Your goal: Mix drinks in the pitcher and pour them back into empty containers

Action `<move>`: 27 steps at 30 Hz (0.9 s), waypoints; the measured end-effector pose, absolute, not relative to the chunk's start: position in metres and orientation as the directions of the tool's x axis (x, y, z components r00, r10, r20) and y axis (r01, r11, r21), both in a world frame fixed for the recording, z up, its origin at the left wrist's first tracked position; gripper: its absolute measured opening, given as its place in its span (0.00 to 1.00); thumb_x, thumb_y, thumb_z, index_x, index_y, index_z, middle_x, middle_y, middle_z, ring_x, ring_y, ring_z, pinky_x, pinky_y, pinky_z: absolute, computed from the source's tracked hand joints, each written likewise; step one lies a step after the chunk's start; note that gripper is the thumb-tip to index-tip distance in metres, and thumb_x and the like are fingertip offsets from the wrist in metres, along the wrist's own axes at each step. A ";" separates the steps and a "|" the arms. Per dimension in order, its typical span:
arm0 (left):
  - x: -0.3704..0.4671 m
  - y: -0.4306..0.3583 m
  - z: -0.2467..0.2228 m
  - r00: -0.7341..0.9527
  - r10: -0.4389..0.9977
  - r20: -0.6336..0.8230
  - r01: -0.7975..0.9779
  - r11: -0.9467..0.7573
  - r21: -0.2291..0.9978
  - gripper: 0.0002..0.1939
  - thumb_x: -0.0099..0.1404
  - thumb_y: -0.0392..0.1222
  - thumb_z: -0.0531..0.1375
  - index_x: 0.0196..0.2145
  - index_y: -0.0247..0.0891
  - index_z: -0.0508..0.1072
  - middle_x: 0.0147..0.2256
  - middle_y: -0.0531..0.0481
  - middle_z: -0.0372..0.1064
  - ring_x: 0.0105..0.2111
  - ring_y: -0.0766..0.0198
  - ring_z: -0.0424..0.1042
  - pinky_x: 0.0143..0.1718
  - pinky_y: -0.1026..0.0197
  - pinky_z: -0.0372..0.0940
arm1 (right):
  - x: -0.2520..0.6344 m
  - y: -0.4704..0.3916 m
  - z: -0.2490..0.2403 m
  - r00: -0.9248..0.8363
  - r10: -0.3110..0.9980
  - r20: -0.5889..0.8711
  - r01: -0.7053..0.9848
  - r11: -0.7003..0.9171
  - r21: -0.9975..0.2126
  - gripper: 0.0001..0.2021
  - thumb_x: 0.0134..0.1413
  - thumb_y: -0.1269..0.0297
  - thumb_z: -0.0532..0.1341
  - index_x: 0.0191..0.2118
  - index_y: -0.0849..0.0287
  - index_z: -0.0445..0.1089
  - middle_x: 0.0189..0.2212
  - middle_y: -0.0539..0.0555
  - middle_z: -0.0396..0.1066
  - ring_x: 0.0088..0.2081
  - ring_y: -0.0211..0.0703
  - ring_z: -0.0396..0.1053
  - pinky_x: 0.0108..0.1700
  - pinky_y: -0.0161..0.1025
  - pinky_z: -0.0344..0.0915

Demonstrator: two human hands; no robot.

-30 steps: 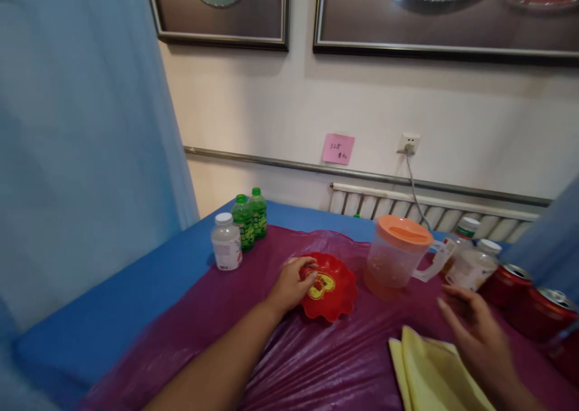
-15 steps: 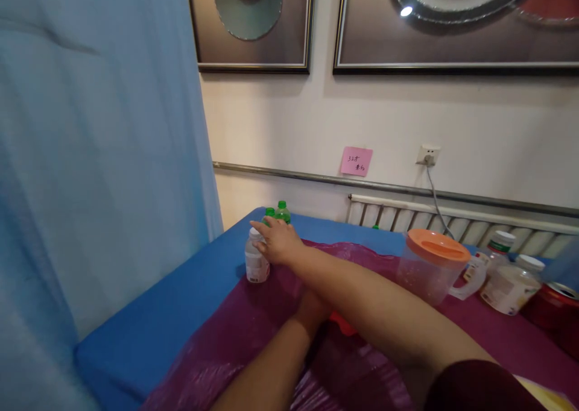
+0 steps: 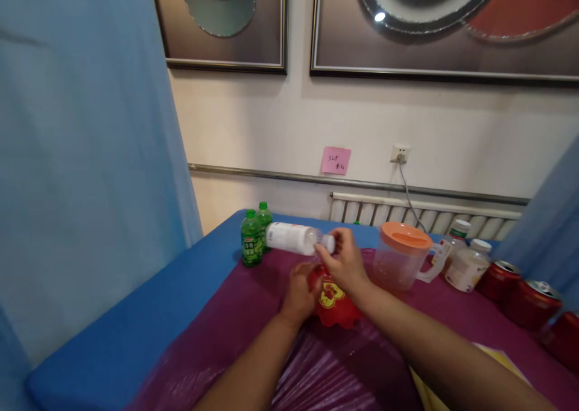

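My right hand (image 3: 346, 263) grips a clear plastic bottle (image 3: 292, 238) by its white-cap end. The bottle lies nearly level in the air, its white-labelled body pointing left. Below it, my left hand (image 3: 299, 293) is curled at the left edge of a red item (image 3: 337, 305) with a wavy lower edge and a yellow print. It seems to hold that item, though the fingertips are partly hidden. Just beyond the bottle's base stand two green bottles, a nearer one (image 3: 251, 239) and a farther one (image 3: 264, 218).
A clear pitcher (image 3: 392, 263) with an orange lid stands on the purple plastic sheet (image 3: 235, 314). Right of it are two capped bottles, the nearer one (image 3: 468, 267) labelled white, and several red cans (image 3: 530, 302). A blue curtain (image 3: 90, 158) hangs at left.
My right hand has taken the white-capped bottle from beside the green bottles, brought it rightward and tipped it from upright to nearly level. The view has shifted right.
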State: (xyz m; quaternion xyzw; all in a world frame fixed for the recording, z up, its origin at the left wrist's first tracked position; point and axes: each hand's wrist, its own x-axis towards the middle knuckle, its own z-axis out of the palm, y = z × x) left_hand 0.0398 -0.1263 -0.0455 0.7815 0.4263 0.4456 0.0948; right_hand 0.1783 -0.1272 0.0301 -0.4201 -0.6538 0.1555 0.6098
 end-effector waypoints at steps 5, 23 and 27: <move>0.035 -0.130 -0.034 0.077 0.670 0.739 0.731 -0.542 0.414 0.12 0.65 0.40 0.58 0.46 0.40 0.75 0.43 0.43 0.77 0.46 0.51 0.74 0.56 0.42 0.63 | 0.255 -0.152 -0.035 0.333 0.756 0.563 0.119 0.558 -0.821 0.22 0.54 0.51 0.68 0.47 0.54 0.60 0.38 0.51 0.70 0.36 0.41 0.72 0.39 0.40 0.70; 0.056 -0.143 -0.021 0.392 0.634 0.667 0.822 -0.567 0.056 0.33 0.59 0.39 0.61 0.63 0.39 0.65 0.57 0.38 0.70 0.58 0.44 0.65 0.62 0.41 0.53 | 0.280 -0.161 -0.052 0.224 0.787 0.575 0.116 0.564 -0.818 0.17 0.57 0.54 0.68 0.47 0.55 0.67 0.37 0.51 0.72 0.36 0.42 0.72 0.40 0.40 0.70; 0.054 -0.141 -0.020 0.374 0.645 0.667 0.826 -0.559 0.078 0.30 0.59 0.40 0.61 0.60 0.40 0.68 0.54 0.39 0.71 0.56 0.44 0.66 0.60 0.42 0.55 | 0.282 -0.160 -0.052 0.211 0.799 0.563 0.161 0.540 -0.826 0.16 0.61 0.52 0.64 0.49 0.55 0.69 0.41 0.54 0.74 0.39 0.44 0.73 0.43 0.41 0.71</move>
